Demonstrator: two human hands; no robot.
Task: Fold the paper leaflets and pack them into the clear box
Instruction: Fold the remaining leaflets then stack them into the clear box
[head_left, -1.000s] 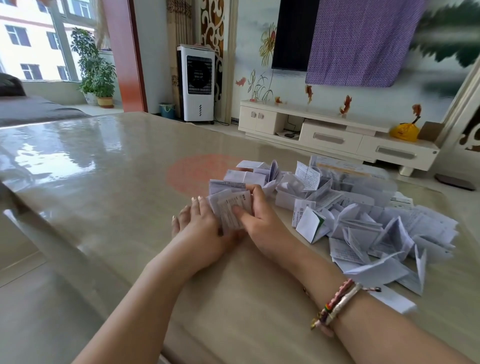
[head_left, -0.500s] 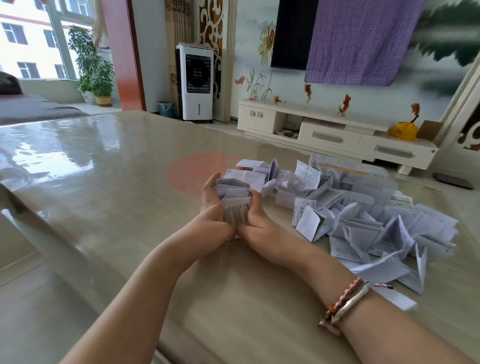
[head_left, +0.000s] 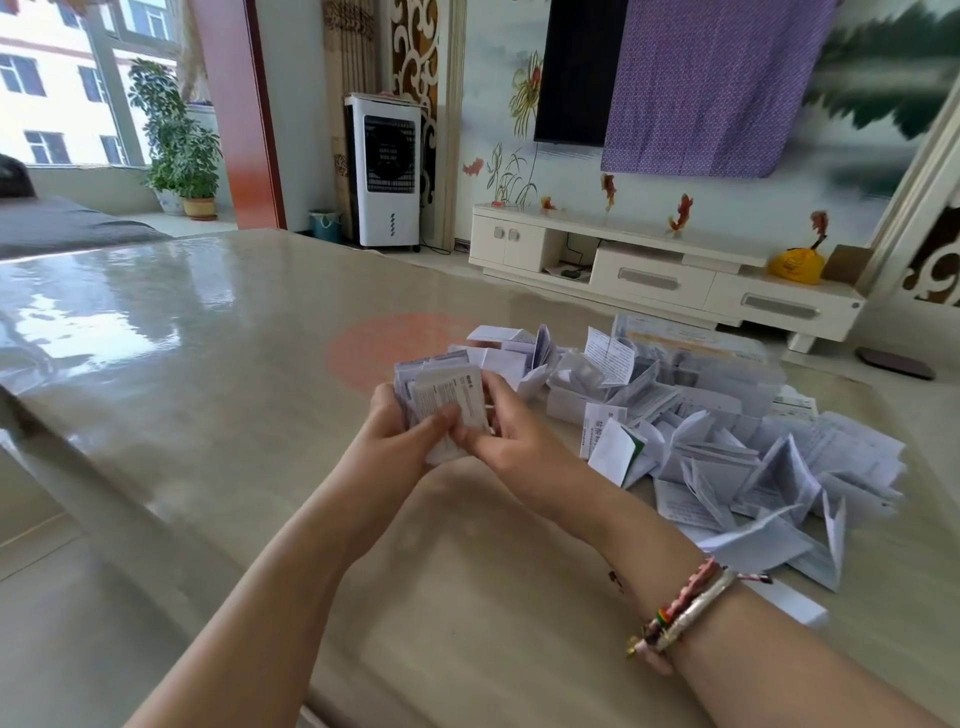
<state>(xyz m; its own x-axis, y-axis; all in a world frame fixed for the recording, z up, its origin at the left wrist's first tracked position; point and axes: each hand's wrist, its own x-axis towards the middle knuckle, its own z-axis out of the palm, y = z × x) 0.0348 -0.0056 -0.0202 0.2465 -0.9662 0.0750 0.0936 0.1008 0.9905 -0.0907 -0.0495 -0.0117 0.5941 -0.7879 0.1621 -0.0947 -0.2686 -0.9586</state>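
A small stack of folded white leaflets is held up above the table between both hands. My left hand grips its left side, thumb across the front. My right hand pinches its right edge and lower corner. To the right lies a loose pile of folded leaflets spread over the table. Behind that pile stands the clear box, partly hidden by paper, with leaflets inside.
The glossy beige table stretches left and toward me, with a round orange patch beyond the hands. A single folded slip lies by my right wrist. A TV cabinet and a white air cooler stand across the room.
The stack lay pressed flat on the table under both hands; it has been lifted and tipped upright, and both hands now hold it in the air.
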